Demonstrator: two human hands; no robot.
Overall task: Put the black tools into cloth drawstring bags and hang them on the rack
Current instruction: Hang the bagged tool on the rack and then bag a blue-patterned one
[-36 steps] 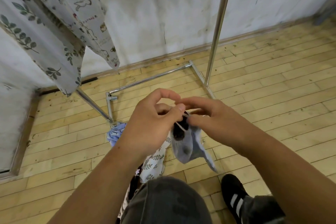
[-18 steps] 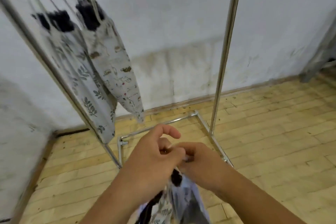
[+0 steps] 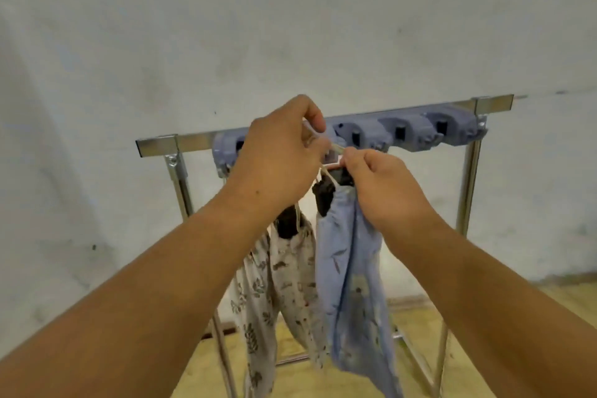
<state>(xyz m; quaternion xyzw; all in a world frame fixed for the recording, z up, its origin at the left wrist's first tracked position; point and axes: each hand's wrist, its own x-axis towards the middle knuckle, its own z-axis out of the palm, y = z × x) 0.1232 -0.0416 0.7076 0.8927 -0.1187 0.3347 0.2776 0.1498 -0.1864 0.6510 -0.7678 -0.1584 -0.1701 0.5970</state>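
Pinching the thin cream drawstring cord (image 3: 336, 149) between thumb and forefinger, the left hand (image 3: 277, 155) is holding it up just in front of the lilac plastic hook strip (image 3: 410, 132), which is sitting along the top bar of the shiny metal rack (image 3: 193, 141). The right hand (image 3: 384, 184) is clamping its curled fingers on the gathered neck of the pale blue cloth drawstring bag (image 3: 352, 284). This bag is hanging down from both hands, and a black tool (image 3: 323, 200) is poking out of its mouth. White printed cloth bags (image 3: 277, 278) are already hanging just beside it, on the left. The step in hand seems to be the hanging of the blue bag - the filling looks finished. The next move probably calls for spreading the cord into a loop and slipping it over a free hook - the hook nearest the cord is hidden behind the hands, so I cannot tell whether the loop is touching it.
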